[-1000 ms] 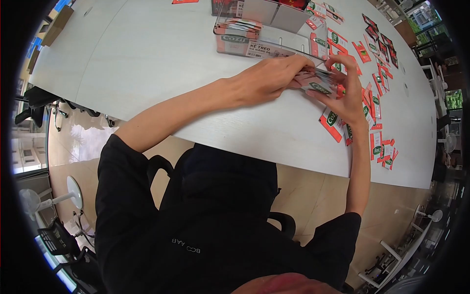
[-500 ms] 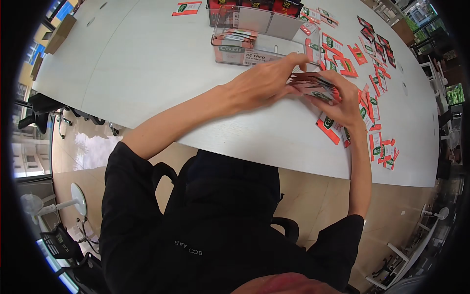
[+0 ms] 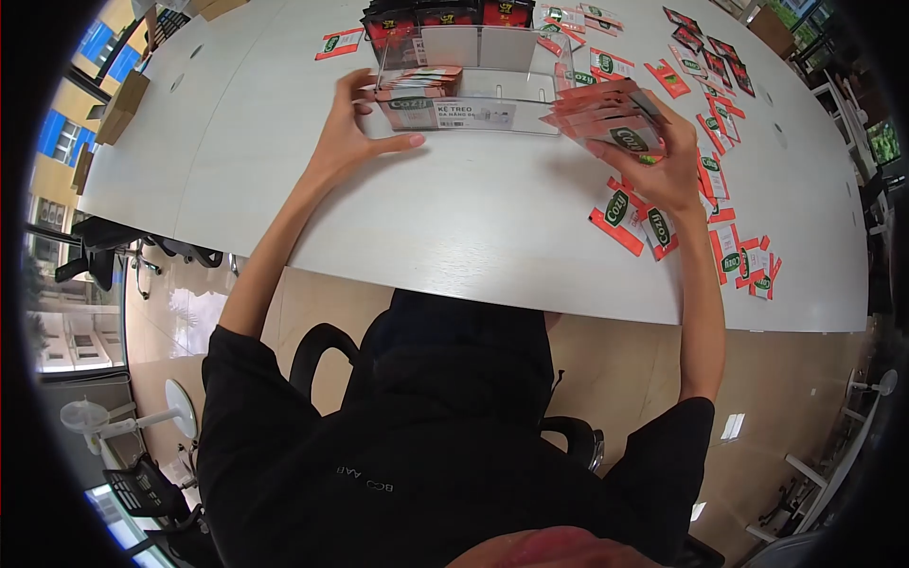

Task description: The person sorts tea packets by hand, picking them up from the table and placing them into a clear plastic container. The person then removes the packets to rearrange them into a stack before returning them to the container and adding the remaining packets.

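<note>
A clear plastic organizer (image 3: 530, 117) stands near the middle of the table, with a stack of red-and-white Cozy sachets (image 3: 417, 83) in the left part of its front compartment. At its left end is my left hand (image 3: 352, 133), thumb stretched along the front and fingers spread behind the corner; whether the fingertips touch the plastic is hard to see. My right hand (image 3: 674, 156) grips a fanned bundle of Cozy sachets (image 3: 606, 118) at the organizer's right end, just above the table. Black-and-red packets (image 3: 445, 13) fill the back row.
Loose Cozy sachets (image 3: 617, 216) lie scattered over the right side of the table (image 3: 454, 222), some under my right forearm. Several black-and-red packets (image 3: 721, 59) lie at the far right. One sachet (image 3: 339, 44) rests left of the organizer. A cardboard box (image 3: 121, 106) stands at the left edge.
My left hand has left the sachet bundle and moved left to the organizer's left end, its fingers spreading. My right hand still holds the bundle, now more fanned out and closer to the organizer.
</note>
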A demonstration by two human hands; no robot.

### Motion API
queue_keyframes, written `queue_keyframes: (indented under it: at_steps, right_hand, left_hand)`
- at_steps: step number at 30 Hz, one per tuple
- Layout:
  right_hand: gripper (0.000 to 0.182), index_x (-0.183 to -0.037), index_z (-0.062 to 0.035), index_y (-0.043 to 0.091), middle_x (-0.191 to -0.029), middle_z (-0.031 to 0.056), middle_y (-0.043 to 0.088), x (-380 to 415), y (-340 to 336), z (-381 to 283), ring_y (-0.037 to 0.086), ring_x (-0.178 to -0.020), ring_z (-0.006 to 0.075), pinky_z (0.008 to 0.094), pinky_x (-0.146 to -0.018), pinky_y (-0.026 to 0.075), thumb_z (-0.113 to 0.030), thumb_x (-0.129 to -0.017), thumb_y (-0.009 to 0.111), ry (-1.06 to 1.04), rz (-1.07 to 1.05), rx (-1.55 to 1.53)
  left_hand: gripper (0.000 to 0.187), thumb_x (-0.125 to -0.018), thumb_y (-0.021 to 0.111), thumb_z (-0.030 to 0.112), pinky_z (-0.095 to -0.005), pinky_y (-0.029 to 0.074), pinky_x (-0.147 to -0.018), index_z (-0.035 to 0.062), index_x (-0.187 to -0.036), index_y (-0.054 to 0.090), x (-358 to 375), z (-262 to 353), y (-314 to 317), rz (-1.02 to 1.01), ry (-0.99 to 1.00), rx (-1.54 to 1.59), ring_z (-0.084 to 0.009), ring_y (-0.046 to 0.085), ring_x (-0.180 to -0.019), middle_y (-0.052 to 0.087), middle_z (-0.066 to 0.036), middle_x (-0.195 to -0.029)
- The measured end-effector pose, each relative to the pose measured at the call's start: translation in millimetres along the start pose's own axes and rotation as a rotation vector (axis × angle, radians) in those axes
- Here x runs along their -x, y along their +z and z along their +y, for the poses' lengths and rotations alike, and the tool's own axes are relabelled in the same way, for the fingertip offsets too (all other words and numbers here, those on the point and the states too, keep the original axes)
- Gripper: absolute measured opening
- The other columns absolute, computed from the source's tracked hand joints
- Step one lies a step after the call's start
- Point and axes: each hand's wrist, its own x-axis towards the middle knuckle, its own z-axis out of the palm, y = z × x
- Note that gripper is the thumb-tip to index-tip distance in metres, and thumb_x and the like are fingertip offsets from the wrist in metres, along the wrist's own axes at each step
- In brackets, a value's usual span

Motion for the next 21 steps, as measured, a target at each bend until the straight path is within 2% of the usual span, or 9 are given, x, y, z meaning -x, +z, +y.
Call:
queue_keyframes:
  at_steps: [2,6,10,13,15,16,17,18,21]
  right_hand:
    - [0.054,-0.119,0.0015,0.064,-0.101,0.0104,0.073,0,-1,-4,0.072,-0.090,0.0197,0.0317,-0.081,0.058,-0.009,-0.071,0.087,0.011,0.015,0.000]
    - [0.055,-0.120,0.0009,0.064,-0.099,0.0110,0.074,-1,-2,-1,0.073,-0.090,0.0181,0.0298,-0.079,0.058,-0.013,-0.072,0.089,0.022,0.082,-0.016]
    - [0.054,-0.118,0.0014,0.065,-0.099,0.0111,0.074,-4,-5,-10,0.073,-0.089,0.0173,0.0291,-0.079,0.058,-0.012,-0.071,0.089,0.086,0.092,0.011]
    - [0.047,-0.115,-0.0001,0.066,-0.097,0.0096,0.074,-15,1,-26,0.073,-0.087,0.0168,0.0287,-0.079,0.057,-0.013,-0.075,0.086,0.010,0.168,0.030]
    - [0.045,-0.114,-0.0011,0.067,-0.096,0.0092,0.074,-30,2,-38,0.073,-0.085,0.0162,0.0290,-0.076,0.057,-0.013,-0.075,0.086,0.046,0.076,0.132]
    - [0.043,-0.113,-0.0021,0.067,-0.094,0.0088,0.074,-36,4,-43,0.072,-0.083,0.0155,0.0292,-0.073,0.057,-0.013,-0.076,0.086,0.077,0.000,0.241]
    - [0.038,-0.107,-0.0017,0.066,-0.090,0.0113,0.072,-42,8,-42,0.071,-0.078,0.0211,0.0334,-0.068,0.055,-0.013,-0.076,0.083,0.094,-0.023,0.261]
    - [0.038,-0.107,-0.0017,0.066,-0.090,0.0113,0.072,-48,12,-42,0.071,-0.078,0.0211,0.0334,-0.068,0.055,-0.013,-0.076,0.083,0.085,-0.029,0.270]
    - [0.029,-0.097,0.0002,0.061,-0.088,0.0167,0.066,-61,20,-47,0.066,-0.081,0.0367,0.0438,-0.072,0.052,-0.013,-0.076,0.076,0.190,-0.414,0.558]
  left_hand:
    - [0.121,-0.055,0.097,0.045,-0.0362,0.047,-0.096,-0.0033,-0.147,0.033,-14,0,3,-0.269,-0.169,0.081,-0.0249,0.056,-0.111,0.052,-0.020,-0.131]
    - [0.120,-0.054,0.097,0.044,-0.0350,0.049,-0.091,-0.0012,-0.148,0.036,-30,-7,21,-0.230,-0.122,0.268,-0.0237,0.060,-0.105,0.059,-0.018,-0.127]
    - [0.119,-0.053,0.097,0.044,-0.0335,0.050,-0.089,0.0001,-0.147,0.037,-25,-2,22,-0.308,-0.073,0.158,-0.0233,0.061,-0.101,0.062,-0.018,-0.121]
    - [0.112,-0.054,0.097,0.044,-0.0323,0.050,-0.084,0.0019,-0.141,0.040,-23,14,29,-0.313,-0.034,0.259,-0.0216,0.060,-0.094,0.062,-0.013,-0.108]
    - [0.098,-0.058,0.097,0.028,-0.0367,0.047,-0.099,0.0032,-0.134,0.040,-25,28,29,-0.483,-0.034,0.178,-0.0250,0.058,-0.116,0.056,-0.016,-0.124]
    - [0.098,-0.058,0.097,0.028,-0.0367,0.047,-0.099,0.0032,-0.134,0.040,-23,29,36,-0.476,-0.039,0.186,-0.0250,0.058,-0.116,0.056,-0.016,-0.124]
    - [0.101,-0.055,0.097,0.039,-0.0348,0.046,-0.084,0.0020,-0.131,0.041,-22,28,46,-0.425,0.086,0.185,-0.0224,0.055,-0.098,0.051,-0.011,-0.104]
    - [0.105,-0.052,0.096,0.049,-0.0328,0.045,-0.069,0.0008,-0.128,0.043,-22,31,54,-0.371,0.213,0.181,-0.0198,0.052,-0.079,0.047,-0.005,-0.084]
    - [0.110,-0.049,0.095,0.054,-0.0330,0.044,-0.071,-0.0033,-0.126,0.042,-19,41,64,-0.406,0.208,0.181,-0.0214,0.051,-0.081,0.047,-0.008,-0.084]
